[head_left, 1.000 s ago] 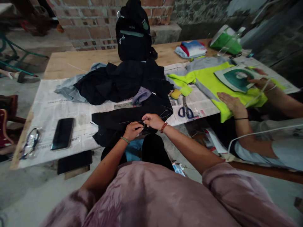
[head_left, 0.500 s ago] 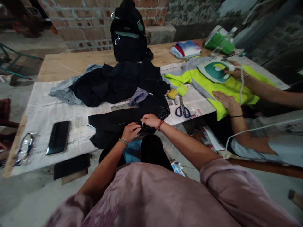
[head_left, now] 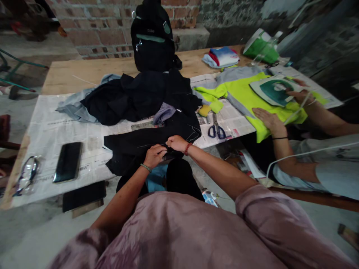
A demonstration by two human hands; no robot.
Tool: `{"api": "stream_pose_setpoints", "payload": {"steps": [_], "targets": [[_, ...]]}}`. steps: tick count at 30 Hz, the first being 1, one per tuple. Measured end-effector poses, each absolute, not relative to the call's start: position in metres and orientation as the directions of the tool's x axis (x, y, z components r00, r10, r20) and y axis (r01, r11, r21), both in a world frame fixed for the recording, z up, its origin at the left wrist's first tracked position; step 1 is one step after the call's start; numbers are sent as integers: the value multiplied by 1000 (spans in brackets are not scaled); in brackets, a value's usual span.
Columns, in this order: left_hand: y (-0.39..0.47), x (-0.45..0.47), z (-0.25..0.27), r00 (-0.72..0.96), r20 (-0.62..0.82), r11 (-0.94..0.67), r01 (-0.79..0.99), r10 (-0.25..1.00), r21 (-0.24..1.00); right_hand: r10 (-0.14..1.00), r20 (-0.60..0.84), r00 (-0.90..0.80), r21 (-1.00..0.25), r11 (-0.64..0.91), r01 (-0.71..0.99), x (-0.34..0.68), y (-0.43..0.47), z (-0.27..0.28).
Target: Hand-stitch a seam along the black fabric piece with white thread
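Black cloth [head_left: 131, 140], part of a garment marked with pale thread lines, lies along the table's near edge. My left hand [head_left: 155, 155] is closed with thumb and fingers pinching the cloth's near edge. Close by on the right, my right hand [head_left: 176, 143] is closed in a pinch just above the same cloth. What its fingertips hold is too small to make out. Behind both hands, a heap of dark clothing [head_left: 134, 97] is bunched up with a grey-lilac piece [head_left: 164, 112] showing. Dark-handled scissors [head_left: 215, 130] lie right of the cloth.
A co-worker's hand guides a green and white iron [head_left: 273, 90] over a yellow-green garment [head_left: 241, 91]; the other hand [head_left: 266, 118] presses it flat. Newspaper covers the table. A phone [head_left: 67, 161] and glasses [head_left: 27, 173] lie left, a black backpack [head_left: 153, 41] stands behind.
My right hand has come slightly down and left, and the pale sliver between my hands no longer shows clearly. The co-worker's iron has slid to the right.
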State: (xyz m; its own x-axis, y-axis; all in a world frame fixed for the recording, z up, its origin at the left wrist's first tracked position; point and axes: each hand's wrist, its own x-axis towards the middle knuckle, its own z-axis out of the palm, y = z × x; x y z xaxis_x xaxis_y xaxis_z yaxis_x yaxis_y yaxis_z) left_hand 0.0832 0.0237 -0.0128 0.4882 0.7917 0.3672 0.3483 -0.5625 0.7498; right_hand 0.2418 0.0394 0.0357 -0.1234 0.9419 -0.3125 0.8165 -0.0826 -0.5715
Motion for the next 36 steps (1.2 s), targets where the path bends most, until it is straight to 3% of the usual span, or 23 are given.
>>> {"api": "stream_pose_setpoints", "payload": {"steps": [14, 23, 26, 28, 30, 32, 36], "targets": [[27, 84, -19, 416, 369, -513, 315, 831, 799, 926, -334, -176, -677, -105, 729, 240, 31, 29], [26, 85, -16, 378, 373, -498, 320, 847, 806, 885, -352, -304, -690, -26, 723, 245, 33, 38], [26, 85, -13, 381, 358, -486, 326, 852, 811, 968, -144, -205, -758, 25, 652, 251, 30, 48], [26, 84, -12, 381, 353, -480, 319, 855, 817, 996, 83, -10, -803, 73, 592, 256, 22, 56], [26, 83, -12, 384, 350, -473, 299, 855, 828, 966, 196, 168, -838, 76, 540, 261, 6, 60], [26, 81, -12, 395, 343, -467, 278, 852, 839, 964, 117, 238, -885, -7, 466, 259, -16, 55], [27, 80, -14, 432, 344, -473, 237, 833, 849, 941, -324, 95, -904, -338, 262, 239, -57, 25]]}}
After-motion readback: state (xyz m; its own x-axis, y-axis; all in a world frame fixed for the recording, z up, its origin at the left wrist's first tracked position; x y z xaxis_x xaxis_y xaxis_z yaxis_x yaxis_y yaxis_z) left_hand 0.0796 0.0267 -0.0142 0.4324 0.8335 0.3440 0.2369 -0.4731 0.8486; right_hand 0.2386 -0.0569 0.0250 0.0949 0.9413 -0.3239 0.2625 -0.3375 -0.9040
